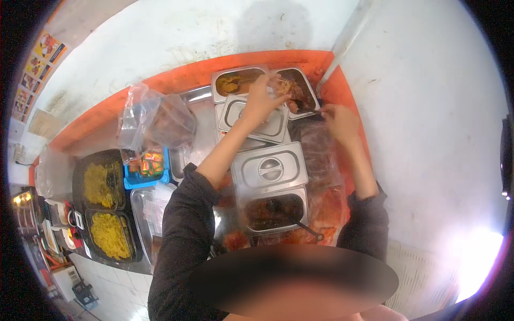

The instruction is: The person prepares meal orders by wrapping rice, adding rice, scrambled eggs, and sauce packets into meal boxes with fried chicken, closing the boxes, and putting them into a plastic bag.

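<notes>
My right hand [341,124] is closed around the dark handle of a spoon [309,112]. The spoon's head dips into a steel food pan [312,96] of reddish-brown food with pale pieces. Over that pan's left edge, my left hand [261,102] is bent, its thumb pointing right. Something whitish and partly see-through shows between its thumb and fingers; I cannot make out what. Left of it stands a steel pan of orange-brown paste [229,84]. Below my left hand, a steel lid [274,131] lies askew across other pans.
Nearer me are a lidded pan [249,170] and an open pan of dark sauce [273,211] with a ladle [310,231]. To the left are a clear plastic bag [155,117], a blue basket of packets [167,166] and black trays of yellow food [110,241]. Walls rise behind and right.
</notes>
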Demonstrator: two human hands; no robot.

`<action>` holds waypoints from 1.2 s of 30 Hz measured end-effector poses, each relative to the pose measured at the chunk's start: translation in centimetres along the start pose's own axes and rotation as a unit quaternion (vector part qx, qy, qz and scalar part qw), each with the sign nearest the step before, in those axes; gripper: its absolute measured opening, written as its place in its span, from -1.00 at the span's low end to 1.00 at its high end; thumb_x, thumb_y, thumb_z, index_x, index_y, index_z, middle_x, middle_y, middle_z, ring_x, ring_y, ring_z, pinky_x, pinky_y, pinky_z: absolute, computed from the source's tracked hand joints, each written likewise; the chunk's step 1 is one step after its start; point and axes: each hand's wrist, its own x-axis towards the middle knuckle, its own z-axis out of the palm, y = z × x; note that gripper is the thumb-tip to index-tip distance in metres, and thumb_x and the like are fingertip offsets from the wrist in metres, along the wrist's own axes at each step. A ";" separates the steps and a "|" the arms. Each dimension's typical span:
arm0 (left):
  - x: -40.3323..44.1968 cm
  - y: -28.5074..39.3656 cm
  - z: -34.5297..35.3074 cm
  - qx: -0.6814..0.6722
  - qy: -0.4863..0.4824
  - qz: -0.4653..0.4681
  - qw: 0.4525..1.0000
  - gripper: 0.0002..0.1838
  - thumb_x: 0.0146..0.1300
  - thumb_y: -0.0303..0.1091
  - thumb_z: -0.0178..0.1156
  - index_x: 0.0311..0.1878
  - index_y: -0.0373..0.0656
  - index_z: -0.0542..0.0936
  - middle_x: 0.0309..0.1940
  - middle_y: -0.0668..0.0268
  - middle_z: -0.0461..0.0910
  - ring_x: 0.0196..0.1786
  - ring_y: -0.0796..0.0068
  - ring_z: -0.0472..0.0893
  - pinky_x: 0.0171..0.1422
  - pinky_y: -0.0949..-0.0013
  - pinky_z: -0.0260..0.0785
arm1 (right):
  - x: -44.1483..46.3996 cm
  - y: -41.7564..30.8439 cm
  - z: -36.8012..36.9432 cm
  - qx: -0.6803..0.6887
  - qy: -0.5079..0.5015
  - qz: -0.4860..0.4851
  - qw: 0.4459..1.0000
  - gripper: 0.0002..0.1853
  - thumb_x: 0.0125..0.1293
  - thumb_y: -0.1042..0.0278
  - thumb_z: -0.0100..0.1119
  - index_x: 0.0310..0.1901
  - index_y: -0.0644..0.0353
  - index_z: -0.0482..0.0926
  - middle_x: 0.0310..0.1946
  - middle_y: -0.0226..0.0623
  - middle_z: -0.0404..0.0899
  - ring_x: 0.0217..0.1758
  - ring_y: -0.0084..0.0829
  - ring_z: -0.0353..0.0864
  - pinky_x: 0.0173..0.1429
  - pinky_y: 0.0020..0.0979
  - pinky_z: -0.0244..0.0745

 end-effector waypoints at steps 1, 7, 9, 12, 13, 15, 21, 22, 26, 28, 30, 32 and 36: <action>0.0 -0.1 0.0 0.015 0.003 0.013 1.000 -0.42 -0.15 -0.24 0.47 -0.02 -0.23 0.52 -0.15 0.15 0.59 -0.14 0.27 0.59 0.00 0.27 0.42 | -0.2 0.6 0.4 0.032 0.011 0.016 0.999 -0.84 0.19 0.26 0.14 -0.24 -0.08 0.68 -0.27 -0.30 0.66 -0.28 -0.23 0.65 -0.22 -0.21 0.48; 0.1 -0.3 0.1 0.019 -0.017 0.022 0.999 -0.41 -0.15 -0.23 0.46 0.00 -0.21 0.52 -0.14 0.14 0.58 -0.13 0.27 0.58 0.02 0.27 0.40 | -1.2 2.3 1.7 0.165 0.114 0.053 0.978 -0.83 0.23 0.22 0.15 -0.18 -0.06 0.67 -0.27 -0.29 0.66 -0.19 -0.27 0.64 -0.13 -0.29 0.47; 0.3 -0.4 0.2 0.026 -0.019 0.029 0.999 -0.40 -0.15 -0.23 0.46 0.01 -0.21 0.52 -0.14 0.13 0.58 -0.13 0.27 0.57 0.03 0.26 0.40 | -1.3 2.3 1.4 0.208 0.148 0.056 0.965 -0.82 0.24 0.21 0.15 -0.17 -0.05 0.67 -0.27 -0.29 0.66 -0.17 -0.29 0.64 -0.12 -0.31 0.46; 0.2 -0.3 0.4 -0.011 -0.037 0.014 0.999 -0.37 -0.23 -0.25 0.49 -0.01 -0.21 0.51 -0.17 0.14 0.56 -0.16 0.22 0.56 -0.03 0.24 0.41 | -2.0 0.1 -1.8 0.203 0.162 0.090 0.961 -0.82 0.24 0.22 0.15 -0.16 -0.05 0.67 -0.26 -0.30 0.66 -0.17 -0.32 0.64 -0.11 -0.33 0.46; 0.2 -0.4 0.6 0.000 -0.034 0.026 0.999 -0.38 -0.23 -0.25 0.49 -0.02 -0.21 0.51 -0.18 0.13 0.56 -0.17 0.22 0.56 -0.05 0.24 0.41 | -2.1 -0.2 -2.3 0.198 0.172 0.087 0.961 -0.82 0.25 0.24 0.14 -0.16 -0.04 0.67 -0.25 -0.31 0.66 -0.18 -0.32 0.64 -0.10 -0.34 0.46; 0.2 -0.6 0.8 0.010 -0.030 0.039 0.999 -0.38 -0.24 -0.26 0.49 -0.03 -0.21 0.51 -0.19 0.12 0.56 -0.19 0.23 0.56 -0.07 0.24 0.42 | -2.2 -1.0 -2.4 0.192 0.181 0.084 0.961 -0.83 0.25 0.25 0.14 -0.17 -0.04 0.67 -0.23 -0.31 0.66 -0.18 -0.32 0.64 -0.10 -0.35 0.46; 0.3 -1.0 1.7 0.013 -0.021 0.025 0.999 -0.39 -0.25 -0.24 0.50 -0.05 -0.22 0.52 -0.20 0.11 0.56 -0.19 0.21 0.55 -0.06 0.23 0.40 | -2.4 -3.0 -0.5 0.063 0.275 -0.043 0.958 -0.82 0.20 0.31 0.16 -0.17 -0.12 0.66 -0.33 -0.52 0.60 -0.42 -0.40 0.59 -0.38 -0.40 0.42; 0.3 -0.9 1.7 0.002 -0.022 0.010 1.000 -0.39 -0.25 -0.24 0.49 -0.05 -0.22 0.53 -0.19 0.11 0.56 -0.18 0.20 0.54 -0.05 0.23 0.39 | -2.3 -3.0 -0.1 -0.022 0.291 -0.056 0.955 -0.79 0.15 0.31 0.19 -0.15 -0.15 0.64 -0.36 -0.57 0.57 -0.48 -0.44 0.55 -0.44 -0.41 0.38; 0.2 -0.9 1.8 -0.019 -0.025 -0.022 0.999 -0.42 -0.23 -0.26 0.48 -0.06 -0.21 0.53 -0.18 0.11 0.56 -0.13 0.18 0.53 0.00 0.21 0.36 | -2.0 -2.6 0.9 -0.120 0.345 -0.091 0.927 -0.68 0.05 0.32 0.23 -0.11 -0.23 0.62 -0.41 -0.65 0.49 -0.56 -0.55 0.48 -0.51 -0.47 0.32; 0.1 -0.8 1.7 -0.023 -0.028 -0.022 0.999 -0.42 -0.22 -0.26 0.48 -0.06 -0.22 0.52 -0.18 0.11 0.56 -0.12 0.18 0.53 0.01 0.21 0.35 | -1.9 -2.6 1.0 -0.132 0.352 -0.100 0.921 -0.68 0.05 0.33 0.22 -0.11 -0.25 0.62 -0.40 -0.65 0.50 -0.56 -0.56 0.48 -0.51 -0.48 0.32; 0.1 -0.5 1.6 -0.026 -0.033 -0.022 0.999 -0.42 -0.22 -0.26 0.48 -0.06 -0.22 0.52 -0.18 0.12 0.56 -0.11 0.18 0.52 0.02 0.20 0.34 | -2.0 -2.7 0.9 -0.144 0.359 -0.109 0.916 -0.68 0.05 0.33 0.21 -0.12 -0.26 0.62 -0.40 -0.65 0.50 -0.56 -0.57 0.48 -0.51 -0.50 0.32; 0.1 -0.7 1.8 -0.006 -0.015 -0.014 1.000 -0.42 -0.21 -0.27 0.48 -0.06 -0.22 0.52 -0.18 0.12 0.55 -0.10 0.17 0.52 0.06 0.19 0.32 | -2.0 -3.0 0.7 -0.140 0.342 -0.111 0.922 -0.71 0.10 0.34 0.18 -0.12 -0.23 0.63 -0.40 -0.61 0.52 -0.49 -0.53 0.53 -0.48 -0.50 0.36; 0.0 -1.0 1.9 0.002 -0.021 -0.025 0.999 -0.42 -0.21 -0.27 0.47 -0.06 -0.23 0.51 -0.17 0.11 0.55 -0.10 0.17 0.52 0.08 0.20 0.31 | -1.7 -3.6 0.5 0.026 0.318 -0.032 0.947 -0.77 0.15 0.33 0.15 -0.13 -0.12 0.63 -0.37 -0.52 0.56 -0.40 -0.40 0.58 -0.41 -0.39 0.44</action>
